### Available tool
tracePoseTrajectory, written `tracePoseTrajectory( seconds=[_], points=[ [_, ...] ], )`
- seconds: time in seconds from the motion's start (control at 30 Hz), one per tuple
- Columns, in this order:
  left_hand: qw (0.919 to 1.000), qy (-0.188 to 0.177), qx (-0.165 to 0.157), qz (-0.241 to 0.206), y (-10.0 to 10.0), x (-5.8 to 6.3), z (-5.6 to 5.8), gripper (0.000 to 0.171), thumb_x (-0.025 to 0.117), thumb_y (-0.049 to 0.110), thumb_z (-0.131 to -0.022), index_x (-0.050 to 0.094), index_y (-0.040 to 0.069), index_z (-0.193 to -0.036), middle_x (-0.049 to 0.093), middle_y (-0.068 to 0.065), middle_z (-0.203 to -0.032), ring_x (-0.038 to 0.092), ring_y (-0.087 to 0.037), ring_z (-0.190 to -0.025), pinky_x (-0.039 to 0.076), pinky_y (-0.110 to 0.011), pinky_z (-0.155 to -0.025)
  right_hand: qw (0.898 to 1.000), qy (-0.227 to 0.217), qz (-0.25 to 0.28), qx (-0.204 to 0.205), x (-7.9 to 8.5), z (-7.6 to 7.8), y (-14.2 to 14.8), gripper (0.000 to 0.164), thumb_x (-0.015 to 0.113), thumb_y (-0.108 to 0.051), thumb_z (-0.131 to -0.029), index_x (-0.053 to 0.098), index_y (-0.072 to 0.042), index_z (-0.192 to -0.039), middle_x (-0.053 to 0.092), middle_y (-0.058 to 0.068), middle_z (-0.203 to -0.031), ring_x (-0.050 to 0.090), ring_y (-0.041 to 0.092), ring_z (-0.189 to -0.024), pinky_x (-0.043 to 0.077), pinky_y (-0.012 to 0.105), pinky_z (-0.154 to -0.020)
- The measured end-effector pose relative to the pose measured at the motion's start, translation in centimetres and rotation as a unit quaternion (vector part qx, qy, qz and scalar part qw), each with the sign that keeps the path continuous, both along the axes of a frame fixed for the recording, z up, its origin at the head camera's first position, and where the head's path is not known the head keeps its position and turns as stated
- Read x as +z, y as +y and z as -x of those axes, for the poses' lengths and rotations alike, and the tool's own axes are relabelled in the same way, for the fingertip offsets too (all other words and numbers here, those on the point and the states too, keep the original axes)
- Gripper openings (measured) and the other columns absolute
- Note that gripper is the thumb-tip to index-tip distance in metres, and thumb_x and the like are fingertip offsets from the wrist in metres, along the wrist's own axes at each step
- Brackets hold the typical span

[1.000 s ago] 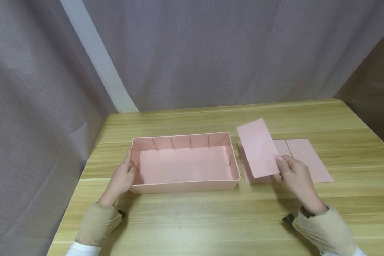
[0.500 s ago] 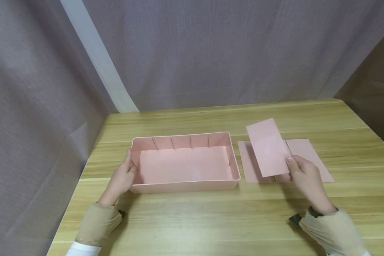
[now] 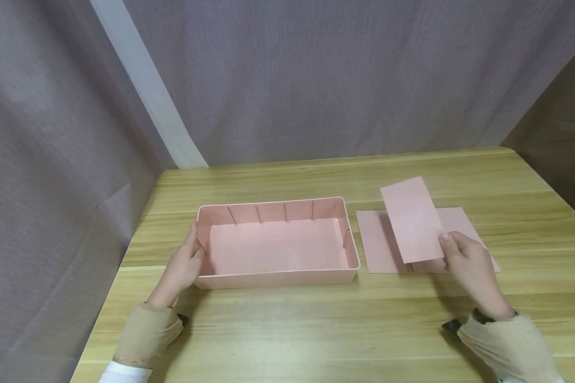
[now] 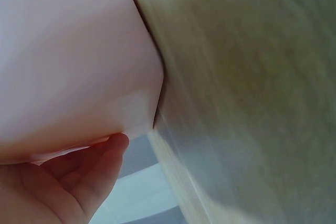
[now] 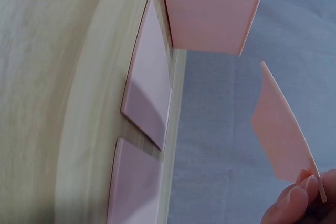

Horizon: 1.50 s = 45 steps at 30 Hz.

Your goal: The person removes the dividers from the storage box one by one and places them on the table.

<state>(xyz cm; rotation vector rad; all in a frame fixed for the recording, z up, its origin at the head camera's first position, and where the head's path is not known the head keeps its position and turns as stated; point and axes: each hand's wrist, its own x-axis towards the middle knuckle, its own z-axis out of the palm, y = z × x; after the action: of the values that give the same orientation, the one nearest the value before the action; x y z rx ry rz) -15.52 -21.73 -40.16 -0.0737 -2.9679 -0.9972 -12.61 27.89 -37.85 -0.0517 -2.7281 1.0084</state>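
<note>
My left hand [image 3: 181,266] lies against the left end of a long, open-topped pink plastic box [image 3: 278,279], its fingers extended along the outer wall. In the left wrist view its fingertips [image 4: 118,142] touch the pink wall near the bottom corner. To the right of the box, my right hand [image 3: 471,266] pinches a thin rectangular pink divider [image 3: 412,218] by its lower right corner, thumb on top. The divider is raised and tilted, overlapping flat pink dividers on the table, such as the left one [image 3: 376,244]; it partly hides them.
The wood-grain table [image 3: 287,335] carries the box and the dividers side by side. Thin vertical ribs line the box's inner walls. A grey-purple curtain [image 3: 316,80] hangs behind the table's far edge.
My right hand has moved to the right with the raised divider, uncovering more of the left divider on the table. My left hand and the box have stayed where they were.
</note>
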Motion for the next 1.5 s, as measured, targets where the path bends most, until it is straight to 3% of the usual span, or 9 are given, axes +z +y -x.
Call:
tracePoseTrajectory(
  seconds=[0.17, 0.27, 0.37, 0.6, 0.8, 1.0, 1.1, 1.2, 1.5],
  points=[
    [1.0, 0.0, -0.001, -0.003, 0.0, 0.0, 0.0, 0.063, 0.037, 0.013, -0.091, 0.003, 0.005, -0.143, 0.053, -0.027, -0.099, 0.047, -0.035, -0.089, 0.04, -0.053, -0.088, 1.0, 0.004, -0.004, 0.001, 0.0, 0.1, 0.6, 0.039, 0.033, -0.023, -0.098, 0.05, 0.0, -0.071, 0.047, 0.006, -0.057, 0.038, 0.015, -0.05, 0.034, 0.029, -0.044],
    [1.0, 0.0, -0.001, -0.007, 0.0, 0.0, 0.0, 0.063, 0.037, 0.013, -0.091, 0.003, 0.005, -0.143, 0.048, -0.031, -0.119, 0.047, -0.035, -0.092, 0.039, -0.054, -0.09, 1.0, 0.011, -0.012, -0.002, 0.1, 0.2, 0.9, 0.038, 0.032, -0.021, -0.097, 0.049, 0.0, -0.071, 0.045, 0.006, -0.056, 0.037, 0.016, -0.05, 0.033, 0.031, -0.045],
    [1.0, -0.001, -0.001, -0.008, 0.0, 0.1, 0.0, 0.063, 0.037, 0.012, -0.091, 0.003, 0.005, -0.143, 0.047, -0.032, -0.119, 0.047, -0.035, -0.09, 0.04, -0.053, -0.088, 1.0, 0.017, -0.017, -0.006, 0.1, 0.3, 1.3, 0.037, 0.032, -0.021, -0.097, 0.048, 0.0, -0.071, 0.044, 0.005, -0.055, 0.037, 0.017, -0.05, 0.032, 0.033, -0.046],
    [1.0, -0.001, 0.0, -0.006, 0.1, 0.3, -0.1, 0.063, 0.037, 0.011, -0.091, 0.003, 0.005, -0.144, 0.052, -0.029, -0.101, 0.048, -0.034, -0.085, 0.042, -0.052, -0.084, 1.0, 0.006, -0.006, -0.015, 0.0, 0.2, 2.2, 0.04, 0.03, -0.025, -0.098, 0.049, 0.001, -0.074, 0.047, 0.007, -0.053, 0.039, 0.016, -0.048, 0.033, 0.032, -0.045],
    [0.9999, -0.007, 0.001, -0.009, 0.1, 0.3, -0.1, 0.064, 0.036, 0.011, -0.091, 0.002, 0.006, -0.144, 0.05, -0.032, -0.111, 0.048, -0.034, -0.086, 0.041, -0.052, -0.084, 1.0, -0.007, -0.004, -0.021, 0.2, 0.3, 2.7, 0.043, 0.028, -0.027, -0.098, 0.05, 0.003, -0.077, 0.046, 0.009, -0.057, 0.038, 0.016, -0.048, 0.034, 0.031, -0.043],
    [1.0, -0.007, 0.001, -0.006, 0.1, 0.3, 0.0, 0.064, 0.037, 0.011, -0.09, 0.002, 0.006, -0.144, 0.052, -0.027, -0.092, 0.048, -0.033, -0.083, 0.042, -0.051, -0.081, 1.0, -0.01, -0.011, -0.028, 0.0, 0.4, 3.0, 0.043, 0.027, -0.027, -0.098, 0.05, 0.003, -0.076, 0.046, 0.009, -0.058, 0.038, 0.018, -0.051, 0.033, 0.032, -0.044],
    [1.0, -0.004, -0.001, -0.007, 0.1, 0.3, -0.1, 0.064, 0.036, 0.01, -0.09, 0.002, 0.005, -0.144, 0.052, -0.034, -0.106, 0.049, -0.034, -0.083, 0.043, -0.052, -0.081, 0.999, -0.009, -0.013, -0.033, -0.1, 0.4, 3.1, 0.043, 0.027, -0.027, -0.098, 0.05, 0.003, -0.076, 0.045, 0.009, -0.058, 0.038, 0.018, -0.052, 0.033, 0.033, -0.045],
    [0.9999, -0.004, -0.002, -0.01, 0.0, 0.2, -0.1, 0.064, 0.036, 0.01, -0.09, 0.001, 0.006, -0.144, 0.041, -0.034, -0.127, 0.05, -0.035, -0.084, 0.043, -0.053, -0.081, 0.999, -0.013, -0.009, -0.035, -0.1, 0.5, 3.3, 0.043, 0.027, -0.027, -0.098, 0.05, 0.003, -0.077, 0.045, 0.009, -0.058, 0.038, 0.018, -0.051, 0.034, 0.033, -0.044],
    [0.9998, -0.002, -0.004, -0.017, 0.0, 0.1, 0.0, 0.064, 0.036, 0.011, -0.09, 0.001, 0.006, -0.144, 0.038, -0.033, -0.13, 0.05, -0.035, -0.086, 0.042, -0.053, -0.084, 0.999, -0.032, -0.01, -0.042, -0.1, 0.4, 4.0, 0.043, 0.026, -0.028, -0.098, 0.048, 0.003, -0.078, 0.046, 0.008, -0.061, 0.039, 0.017, -0.053, 0.034, 0.032, -0.045]
  ],
)
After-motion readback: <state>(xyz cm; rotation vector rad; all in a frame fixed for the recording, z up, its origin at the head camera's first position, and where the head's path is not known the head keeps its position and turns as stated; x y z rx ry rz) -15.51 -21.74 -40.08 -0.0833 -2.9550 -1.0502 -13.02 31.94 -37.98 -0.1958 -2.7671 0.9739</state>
